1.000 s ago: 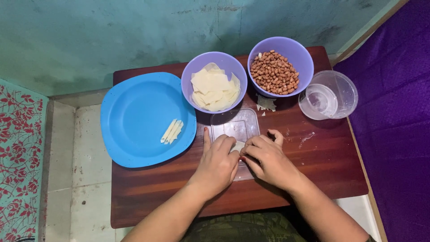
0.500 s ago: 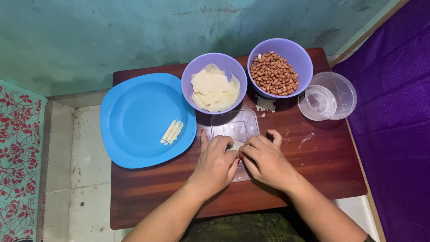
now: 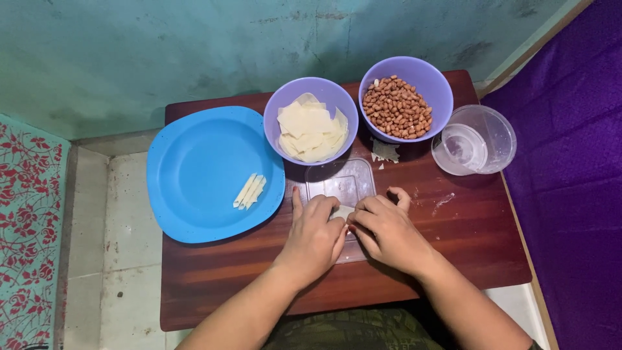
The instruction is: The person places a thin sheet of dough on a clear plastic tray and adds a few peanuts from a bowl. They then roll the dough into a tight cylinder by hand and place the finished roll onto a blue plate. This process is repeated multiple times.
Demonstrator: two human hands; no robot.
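— Green wall at the back, and what sits in front of it?

— I see a small brown wooden table [image 3: 453, 259] on a pale tiled floor. My left hand [image 3: 315, 234] and my right hand [image 3: 387, 232] meet in the middle, over a clear plastic board [image 3: 343, 185]. Both sets of fingers are curled and pressed together on a little pale dough piece [image 3: 341, 212]. Only a bit of it peeks out between them.

— What else is on the table?

— I see a blue plate [image 3: 194, 168] on the left, with three thin rolled sticks [image 3: 249, 191] lying on it side by side. Behind my hands stands a purple bowl of flat wrappers [image 3: 312, 126]. Next to it is a purple bowl of peanuts [image 3: 398, 107]. A clear tub [image 3: 476, 139] stands at the far right. One scrap of wrapper [image 3: 385, 151] lies just in front of the peanut bowl.
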